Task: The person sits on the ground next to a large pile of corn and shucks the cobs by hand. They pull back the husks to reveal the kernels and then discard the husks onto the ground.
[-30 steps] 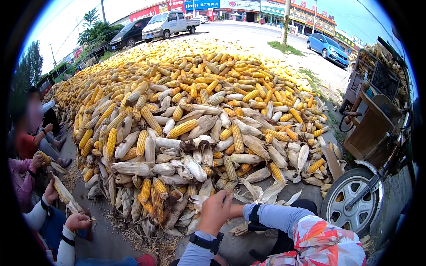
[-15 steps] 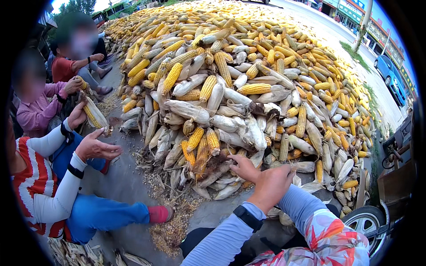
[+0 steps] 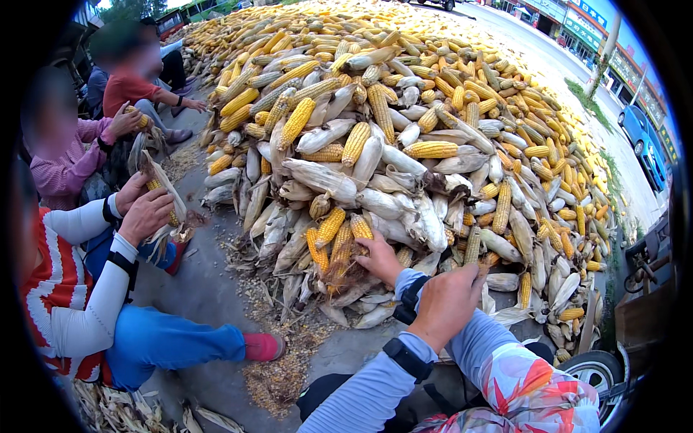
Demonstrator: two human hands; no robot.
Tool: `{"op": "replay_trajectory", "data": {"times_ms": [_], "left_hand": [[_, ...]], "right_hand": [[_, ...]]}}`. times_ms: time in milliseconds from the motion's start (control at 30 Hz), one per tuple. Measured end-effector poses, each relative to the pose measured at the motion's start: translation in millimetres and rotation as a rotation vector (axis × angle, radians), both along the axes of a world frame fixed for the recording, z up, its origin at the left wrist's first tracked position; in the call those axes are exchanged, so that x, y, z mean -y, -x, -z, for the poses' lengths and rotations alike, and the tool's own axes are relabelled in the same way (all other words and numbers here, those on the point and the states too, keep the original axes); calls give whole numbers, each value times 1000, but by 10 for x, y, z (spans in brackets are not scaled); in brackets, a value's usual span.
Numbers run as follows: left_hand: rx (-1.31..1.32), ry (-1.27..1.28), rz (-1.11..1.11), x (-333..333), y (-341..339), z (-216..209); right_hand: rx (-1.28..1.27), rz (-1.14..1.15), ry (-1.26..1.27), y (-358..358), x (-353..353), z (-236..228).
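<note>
A large heap of corn [image 3: 404,130] fills the middle, yellow ears mixed with ears in pale dry husks. My right arm crosses beneath my left. At the heap's near edge my right hand [image 3: 380,260] closes its fingers round the lower part of a yellow ear of corn [image 3: 361,227], next to dark brown silk and loose husk. My left hand [image 3: 449,303] is closed, held above my right forearm near the heap; what lies between its fingertips is hidden. Several bare yellow ears [image 3: 329,226] lie just left of my right hand.
At the left a seated person in a striped vest holds a partly husked ear [image 3: 173,213]; other people sit beyond. Loose kernels [image 3: 278,368] and husks [image 3: 115,411] litter the ground. A wheel [image 3: 593,379] stands at right; a blue car [image 3: 642,144] is on the road.
My right hand has moved left and up onto the yellow ear. My left hand stays closed, nearly in place. The neighbour's hands have closed in on their ear. The view has shifted slightly.
</note>
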State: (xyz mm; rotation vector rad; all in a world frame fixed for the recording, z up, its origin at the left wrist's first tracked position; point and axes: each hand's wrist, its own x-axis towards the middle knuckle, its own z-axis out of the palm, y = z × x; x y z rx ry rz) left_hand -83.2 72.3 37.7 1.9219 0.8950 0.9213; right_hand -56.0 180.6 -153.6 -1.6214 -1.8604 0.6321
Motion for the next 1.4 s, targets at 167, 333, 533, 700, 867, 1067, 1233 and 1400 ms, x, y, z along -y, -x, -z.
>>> {"op": "replay_trajectory", "data": {"times_ms": [167,333,533,700,867,1067,1233,1400], "left_hand": [[14,15,-24,46,11,14],[-104,-4,-72,101,39,54],[-19,-52,-232,39,5,126],[314,462,-130,33,-145,234],[387,757,107,248,-322,161],[258,429,97,327,-419,443],[39,304,28,369,-392,457],[201,419,112,329,-344,330]], "right_hand": [[-461,134,118,-328,214,-33],[-1347,317,385,-753,648,-366],[-1622,211,222,-1222,1348,-1142],[-1652,177,109,-1473,1827,-1377],[-1623,112,82,-1497,2106,-1526],[-1160,182,76,-1490,2297,-1523],[-942,203,46,-1492,2347,-1557],[-1250,217,158,-1482,2288,-1437]]}}
